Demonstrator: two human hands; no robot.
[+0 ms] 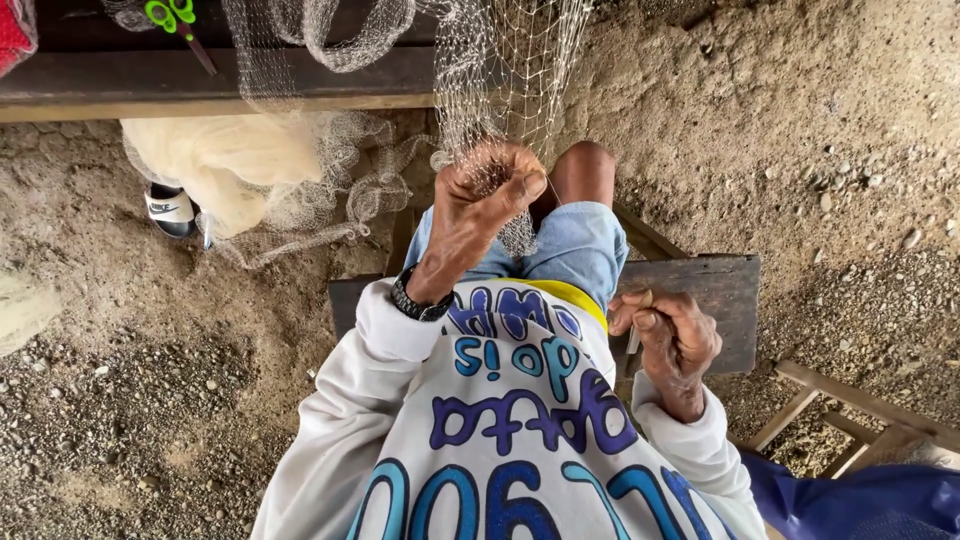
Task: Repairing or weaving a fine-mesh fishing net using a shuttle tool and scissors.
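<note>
My left hand is raised in front of me, fingers closed on a bunch of fine grey fishing net that hangs down from above. My right hand rests lower by my right hip, fingers curled around a small pale netting needle, with a thin line running up toward the net. I wear a white long-sleeved shirt, a black wristwatch and blue denim shorts. I sit on a dark wooden board.
A dark wooden bench crosses the top left, with green-handled scissors on it. More net and cream cloth are heaped below it beside a black sandal. Sandy, pebbly ground surrounds me. A wooden frame lies at the right.
</note>
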